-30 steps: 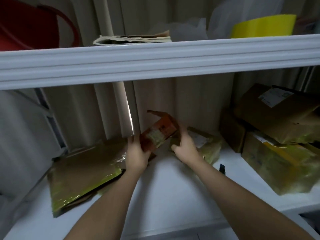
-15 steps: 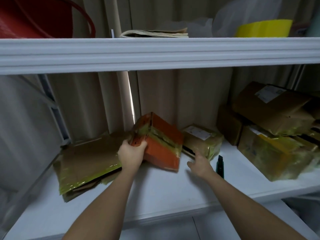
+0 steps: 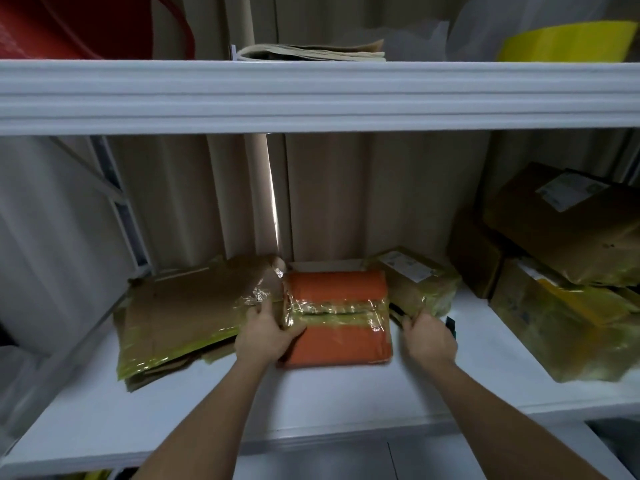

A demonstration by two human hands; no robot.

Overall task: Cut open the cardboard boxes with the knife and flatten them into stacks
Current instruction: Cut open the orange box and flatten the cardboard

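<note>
- Head view: the orange box (image 3: 337, 318) lies flat on the white shelf (image 3: 311, 400), in the middle, with its taped seam facing up.
- The left hand (image 3: 266, 337) holds the box's left edge, at about 9 o'clock from the box centre; its thumb is curled over the taped strip and the other fingers are under or behind the edge.
- The right hand (image 3: 429, 337) is at 3 o'clock from the box, just beside its right edge. Its fingers point toward the small taped box (image 3: 415, 285); I cannot tell if they grip anything.
- Half a second ago the orange box stood tilted on its edge; now it lies flat. The right hand has moved up beside the small box.
- The dark knife (image 3: 450, 323) shows only a little, behind the right hand.
- Flattened cardboard (image 3: 194, 313) lies at 9 o'clock, touching the box's left corner.
- More brown boxes (image 3: 561, 271) are stacked at 3 o'clock, well apart.
</note>
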